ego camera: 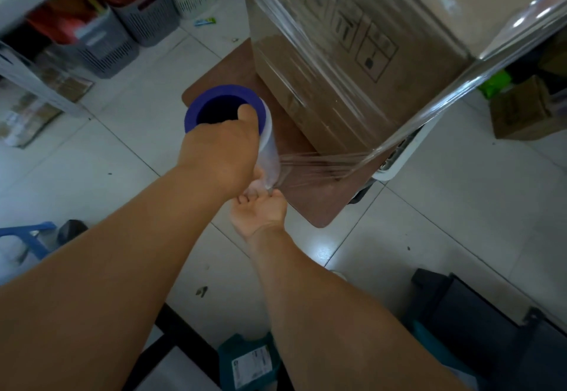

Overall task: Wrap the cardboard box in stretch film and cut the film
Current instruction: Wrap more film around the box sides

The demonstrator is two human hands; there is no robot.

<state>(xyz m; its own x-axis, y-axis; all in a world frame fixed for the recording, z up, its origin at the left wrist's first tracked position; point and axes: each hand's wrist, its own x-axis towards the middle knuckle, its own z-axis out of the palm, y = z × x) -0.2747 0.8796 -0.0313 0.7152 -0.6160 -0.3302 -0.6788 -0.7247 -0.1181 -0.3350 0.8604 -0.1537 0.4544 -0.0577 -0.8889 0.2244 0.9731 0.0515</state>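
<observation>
White floor tiles (429,206) and a low brown table (319,206) carry the cardboard box (352,68), already partly covered. From the head view, the left hand (221,148) grips the film roll (227,108), thumb in its blue core. Below those fingers, the right hand (260,209) pinches the film (322,163), stretched toward the box corner. If the pinch slips, the film may bunch or tear unevenly.

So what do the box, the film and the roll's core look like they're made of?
Box: brown cardboard, matte, with printed handling symbols. Film: thin clear plastic, glossy, with stretch lines and glare. Core: a thick-walled blue tube with a dull finish, perhaps plastic or coated card; the look leaves that open.
</observation>
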